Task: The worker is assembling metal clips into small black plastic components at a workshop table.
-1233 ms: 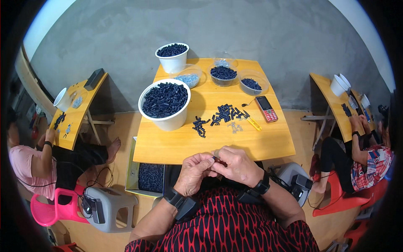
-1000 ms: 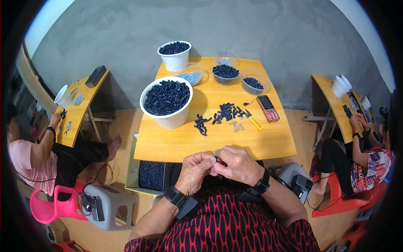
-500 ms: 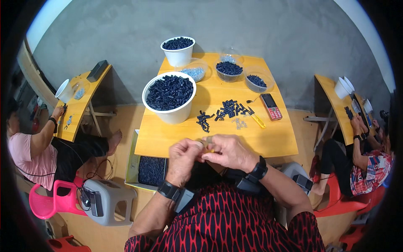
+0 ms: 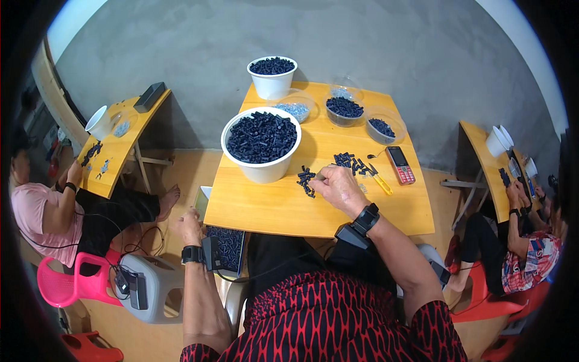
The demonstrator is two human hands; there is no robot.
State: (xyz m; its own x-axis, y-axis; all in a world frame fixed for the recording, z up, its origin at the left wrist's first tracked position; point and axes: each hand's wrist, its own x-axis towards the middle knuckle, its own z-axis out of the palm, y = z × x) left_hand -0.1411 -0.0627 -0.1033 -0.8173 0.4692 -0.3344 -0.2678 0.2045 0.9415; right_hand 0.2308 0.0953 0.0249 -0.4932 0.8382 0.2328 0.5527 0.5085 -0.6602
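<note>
My right hand (image 4: 339, 188) reaches over the table, its fingertips pinched together beside a small heap of short black tube-like pieces (image 4: 306, 180). Whatever lies between those fingertips is hidden. More black pieces (image 4: 345, 159) lie just beyond the hand, along with a yellow-handled tool (image 4: 382, 184) and a few small metal bits (image 4: 363, 187). My left hand (image 4: 190, 227) is off the table's left edge, above the near side of a box of dark pieces (image 4: 224, 248). Its fingers look curled, and I cannot see what they hold.
A large white bucket (image 4: 260, 172) of black pieces stands on the table (image 4: 265, 211), with another bucket (image 4: 271, 84) behind. Clear bowls (image 4: 345, 114) and a red mobile phone (image 4: 400, 166) are at the right. People work at side tables (image 4: 123, 154); a grey stool (image 4: 154, 289) stands lower left.
My hands, together at the table's front edge before, have parted. The left went down-left to the box; the right moved forward to the black pieces. The whole view has shifted slightly.
</note>
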